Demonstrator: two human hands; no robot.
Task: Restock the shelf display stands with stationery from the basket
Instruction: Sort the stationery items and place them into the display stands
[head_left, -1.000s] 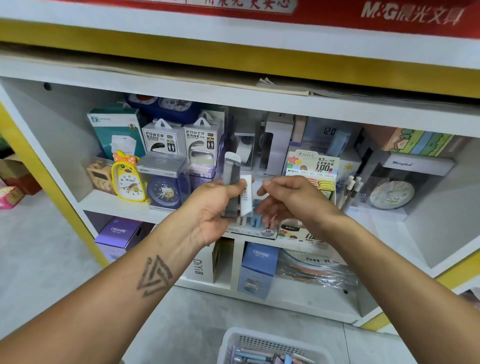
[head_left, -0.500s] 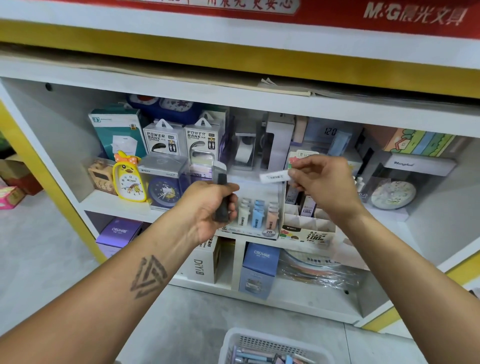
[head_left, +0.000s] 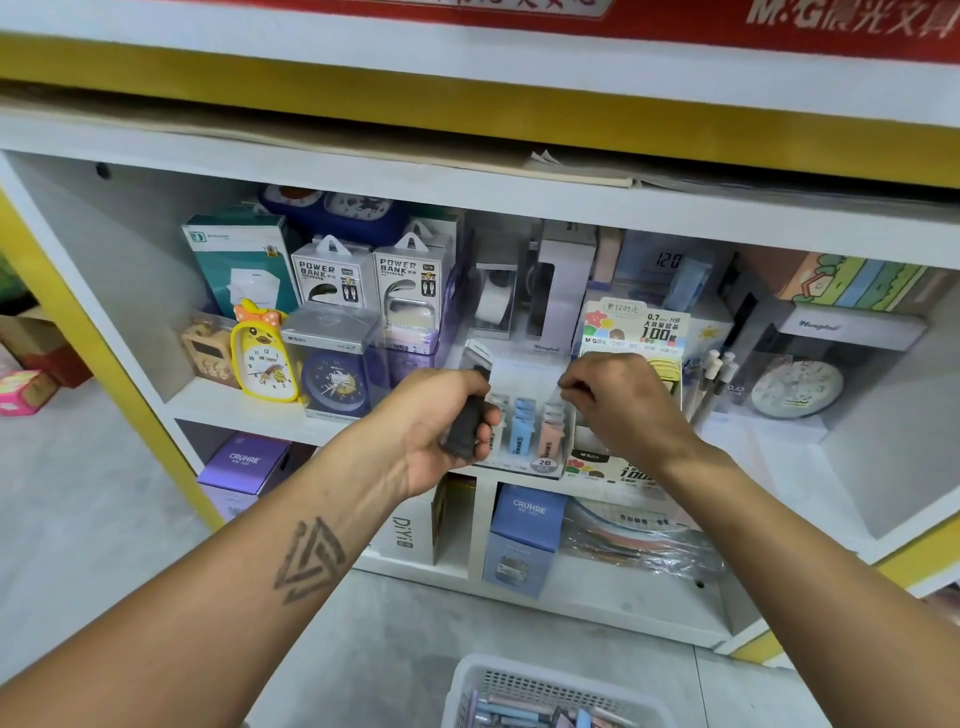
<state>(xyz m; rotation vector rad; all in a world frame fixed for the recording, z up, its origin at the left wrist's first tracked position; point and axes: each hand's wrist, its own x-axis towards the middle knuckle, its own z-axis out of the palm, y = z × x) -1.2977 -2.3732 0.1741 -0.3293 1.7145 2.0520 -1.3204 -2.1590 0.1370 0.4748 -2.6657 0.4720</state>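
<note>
1 head view looks forward and down, close to the shelf, which lies just beyond the fingers.

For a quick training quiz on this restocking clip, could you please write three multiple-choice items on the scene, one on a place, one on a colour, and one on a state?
1. Where does the basket sit?
A. on the floor below the shelves
B. on the top shelf
C. in the left hand

2. What colour is the duck-shaped alarm clock?
A. green
B. yellow
C. black

3. What is the left hand doing?
A. hanging open
B. lying flat on the shelf
C. holding a dark stationery pack

Answers: 1 A, the basket shows at the bottom edge, on the grey floor. 2 B, its body is yellow, with an orange bow. 3 C, the fingers curl round the pack in front of the display stand.
</note>
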